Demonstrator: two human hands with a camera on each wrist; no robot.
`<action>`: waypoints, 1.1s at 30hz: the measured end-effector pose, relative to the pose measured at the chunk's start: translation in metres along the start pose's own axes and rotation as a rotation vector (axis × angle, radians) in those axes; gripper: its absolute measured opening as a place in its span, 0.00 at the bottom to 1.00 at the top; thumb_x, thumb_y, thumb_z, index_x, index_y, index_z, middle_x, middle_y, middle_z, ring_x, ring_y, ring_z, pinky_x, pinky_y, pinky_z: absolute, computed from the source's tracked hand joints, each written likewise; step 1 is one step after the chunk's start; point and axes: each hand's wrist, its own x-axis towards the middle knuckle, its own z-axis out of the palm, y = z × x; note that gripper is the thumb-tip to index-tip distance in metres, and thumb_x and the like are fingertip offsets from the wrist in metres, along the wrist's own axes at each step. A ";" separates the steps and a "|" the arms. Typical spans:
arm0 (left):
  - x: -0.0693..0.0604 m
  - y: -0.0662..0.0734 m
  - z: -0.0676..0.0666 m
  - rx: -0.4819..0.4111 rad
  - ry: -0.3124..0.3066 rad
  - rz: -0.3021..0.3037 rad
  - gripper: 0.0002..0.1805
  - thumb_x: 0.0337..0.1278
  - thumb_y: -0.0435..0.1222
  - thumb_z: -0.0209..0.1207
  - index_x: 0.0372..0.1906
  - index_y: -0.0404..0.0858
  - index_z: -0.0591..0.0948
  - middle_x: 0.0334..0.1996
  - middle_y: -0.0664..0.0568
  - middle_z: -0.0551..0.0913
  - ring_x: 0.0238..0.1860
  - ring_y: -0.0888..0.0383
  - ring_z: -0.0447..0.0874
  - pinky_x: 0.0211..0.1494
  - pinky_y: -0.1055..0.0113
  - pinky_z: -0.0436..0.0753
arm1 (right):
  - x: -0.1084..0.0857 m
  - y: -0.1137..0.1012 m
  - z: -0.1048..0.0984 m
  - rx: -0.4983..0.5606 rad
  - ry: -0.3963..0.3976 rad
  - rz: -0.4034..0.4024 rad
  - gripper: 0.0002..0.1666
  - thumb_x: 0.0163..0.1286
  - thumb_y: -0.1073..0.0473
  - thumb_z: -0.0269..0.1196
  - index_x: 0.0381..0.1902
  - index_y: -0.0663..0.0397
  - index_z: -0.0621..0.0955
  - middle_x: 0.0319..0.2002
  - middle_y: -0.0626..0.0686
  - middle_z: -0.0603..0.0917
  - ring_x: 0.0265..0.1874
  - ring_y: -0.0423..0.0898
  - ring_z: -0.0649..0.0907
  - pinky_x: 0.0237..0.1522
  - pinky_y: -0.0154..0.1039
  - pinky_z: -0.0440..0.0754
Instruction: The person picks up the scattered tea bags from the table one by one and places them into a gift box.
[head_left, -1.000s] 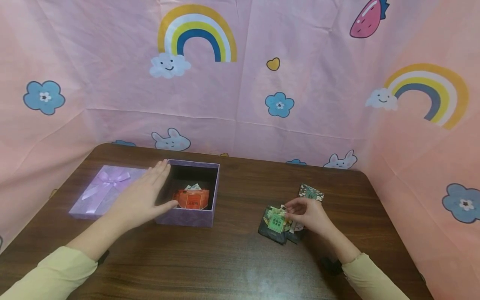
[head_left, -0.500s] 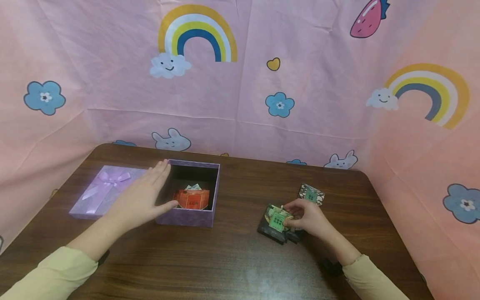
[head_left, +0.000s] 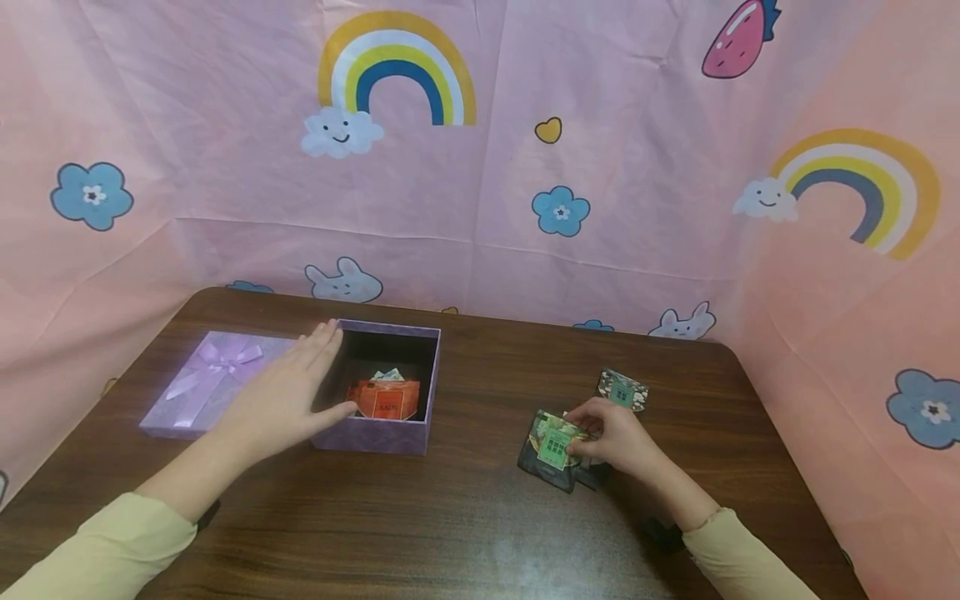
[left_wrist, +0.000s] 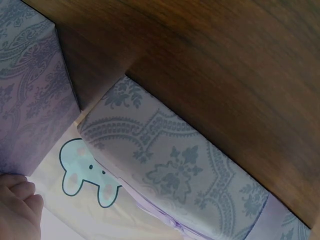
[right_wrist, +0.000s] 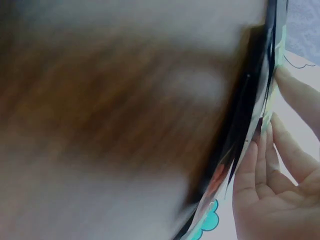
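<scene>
In the head view my right hand (head_left: 615,436) pinches the edge of a flat dark sachet with a green label (head_left: 555,446). Under its fingers lies another dark sachet (head_left: 592,475), mostly covered. The right wrist view shows the thumb and fingers at the sachets (right_wrist: 250,100), seen edge-on. My left hand (head_left: 281,392), fingers straight and thumb spread, rests along the left side of a purple box (head_left: 375,435). Inside that box are a red sachet (head_left: 386,400) and a pale one (head_left: 388,375) behind it.
A purple lid with a ribbon bow (head_left: 191,396) lies left of the box, partly behind the left hand. Another dark patterned sachet (head_left: 622,390) lies beyond the right hand. Patterned pink cloth (head_left: 480,167) hangs behind the brown table (head_left: 420,533) and at both sides.
My right hand has moved slightly left and taken the green-labelled sachet between thumb and fingers; the sachet has shifted a little. The left hand and the box stay where they were.
</scene>
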 end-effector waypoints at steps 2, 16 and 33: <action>0.000 0.000 0.000 0.000 0.000 0.000 0.59 0.67 0.62 0.63 0.84 0.26 0.53 0.85 0.31 0.51 0.85 0.33 0.52 0.85 0.36 0.61 | 0.000 -0.001 0.000 0.014 0.002 0.011 0.19 0.61 0.61 0.80 0.49 0.58 0.89 0.43 0.52 0.89 0.40 0.45 0.85 0.42 0.36 0.88; 0.000 0.000 0.000 -0.006 -0.005 -0.004 0.58 0.67 0.61 0.63 0.84 0.26 0.53 0.85 0.31 0.52 0.85 0.33 0.51 0.86 0.37 0.59 | 0.008 -0.014 -0.006 0.126 0.069 0.052 0.08 0.68 0.67 0.72 0.44 0.58 0.89 0.37 0.54 0.87 0.34 0.40 0.83 0.36 0.33 0.85; 0.000 0.001 -0.001 -0.004 -0.010 -0.009 0.58 0.68 0.61 0.63 0.84 0.26 0.52 0.85 0.31 0.51 0.85 0.33 0.51 0.86 0.37 0.59 | 0.039 -0.046 -0.019 0.076 0.153 -0.001 0.05 0.71 0.66 0.71 0.41 0.56 0.92 0.41 0.58 0.93 0.32 0.46 0.90 0.31 0.33 0.87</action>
